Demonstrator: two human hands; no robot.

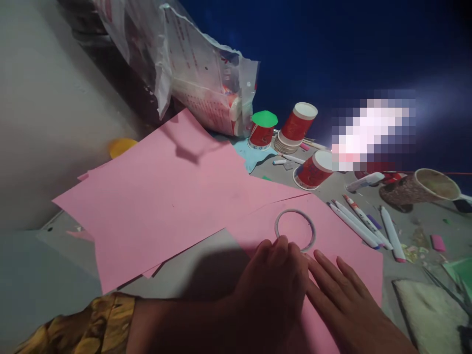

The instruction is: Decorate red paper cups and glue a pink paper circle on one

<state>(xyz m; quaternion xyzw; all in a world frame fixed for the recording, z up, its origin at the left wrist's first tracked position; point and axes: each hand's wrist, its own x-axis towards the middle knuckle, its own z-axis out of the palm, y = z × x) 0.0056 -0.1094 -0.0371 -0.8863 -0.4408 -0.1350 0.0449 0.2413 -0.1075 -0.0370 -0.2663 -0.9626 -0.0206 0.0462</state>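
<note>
My left hand (275,275) is closed, its curled fingers at the lower edge of a thin grey ring (314,231). What those fingers grip is hidden beneath them. The ring lies flat on a pink paper sheet (342,221). Beside it, my right hand (344,300) rests flat on the same sheet, fingers stretched out, fingertips close to the ring's lower right side. More pink sheets (158,196) overlap to the left, covering much of the table.
Red paper cups (312,172) stand behind the sheets, one topped with a green paper piece (264,118). White markers (356,226) lie at right, near a patterned mug (409,189), a white cloth pad (431,314) and scissors (444,285). A plastic bag (206,73) stands at the back.
</note>
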